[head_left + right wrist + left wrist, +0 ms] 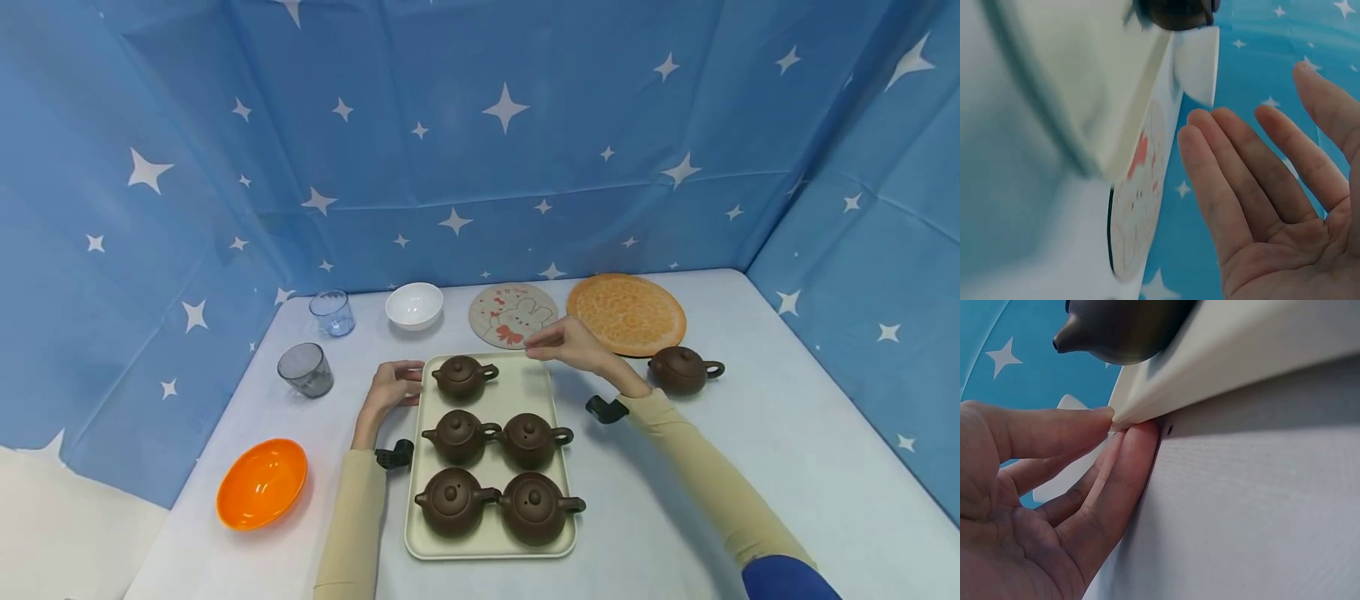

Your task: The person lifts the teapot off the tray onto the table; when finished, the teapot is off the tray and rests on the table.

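A cream rectangular tray (pixel 517 379) carries several dark brown teapots: a lone teapot (pixel 460 378) at its far left, a pair in the middle row and a larger pair at the near end. My left hand (pixel 392 387) pinches the tray's left rim, thumb above and fingers beneath, as the left wrist view shows. Over the far right corner hovers my right hand (pixel 573 346). In the right wrist view its fingers (pixel 1216 187) are extended, apart from the tray, with nothing in them. Another brown teapot (pixel 678 371) stands on the table, right of that hand.
Behind the tray lie a round bunny mat (pixel 502 312) and an orange round mat (pixel 626 312). A white bowl (pixel 415 306), a blue glass (pixel 332 313) and a grey glass (pixel 306 370) stand at the far left. An orange bowl (pixel 262 485) sits nearer. Starred blue cloth (pixel 450 167) walls the table.
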`<state>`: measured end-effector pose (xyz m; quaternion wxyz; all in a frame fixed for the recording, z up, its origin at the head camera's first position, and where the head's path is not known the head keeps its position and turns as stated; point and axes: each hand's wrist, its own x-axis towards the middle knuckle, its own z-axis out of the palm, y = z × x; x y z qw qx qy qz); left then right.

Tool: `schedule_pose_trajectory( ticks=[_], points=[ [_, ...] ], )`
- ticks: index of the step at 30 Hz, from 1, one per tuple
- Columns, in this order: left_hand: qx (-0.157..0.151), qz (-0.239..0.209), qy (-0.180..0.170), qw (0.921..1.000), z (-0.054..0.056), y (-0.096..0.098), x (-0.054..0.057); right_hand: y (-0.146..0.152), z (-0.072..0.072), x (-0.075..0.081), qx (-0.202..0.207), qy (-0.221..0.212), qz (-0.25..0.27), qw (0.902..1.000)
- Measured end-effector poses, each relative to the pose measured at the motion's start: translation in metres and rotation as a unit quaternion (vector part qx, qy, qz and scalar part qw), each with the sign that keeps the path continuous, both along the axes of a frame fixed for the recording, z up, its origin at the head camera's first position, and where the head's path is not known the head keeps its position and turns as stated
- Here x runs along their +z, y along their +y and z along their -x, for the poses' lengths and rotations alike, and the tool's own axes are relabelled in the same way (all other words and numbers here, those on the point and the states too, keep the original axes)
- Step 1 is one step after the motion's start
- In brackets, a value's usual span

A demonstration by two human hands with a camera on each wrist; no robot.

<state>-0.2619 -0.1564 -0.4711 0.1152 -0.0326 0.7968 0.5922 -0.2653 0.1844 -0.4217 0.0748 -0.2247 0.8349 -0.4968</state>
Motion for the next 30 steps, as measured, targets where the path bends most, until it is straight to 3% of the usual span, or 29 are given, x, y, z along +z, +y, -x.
schedule_pose_trajectory(
  ticks=[8,20,30],
  points=[
    [0.001,-0.004,0.001,1.0000,0.002,-0.002,-0.004,-0.033,0.009,-0.011,0.032,-0.013,0.011,0.9993],
    [0.000,-0.009,0.006,0.9999,0.001,-0.003,-0.003,-0.056,0.013,-0.018,0.083,0.013,0.007,0.9965],
    [-0.008,-0.012,0.011,0.9998,0.000,-0.003,-0.005,-0.068,0.018,-0.029,0.084,0.005,-0.016,0.9963]
  ],
)
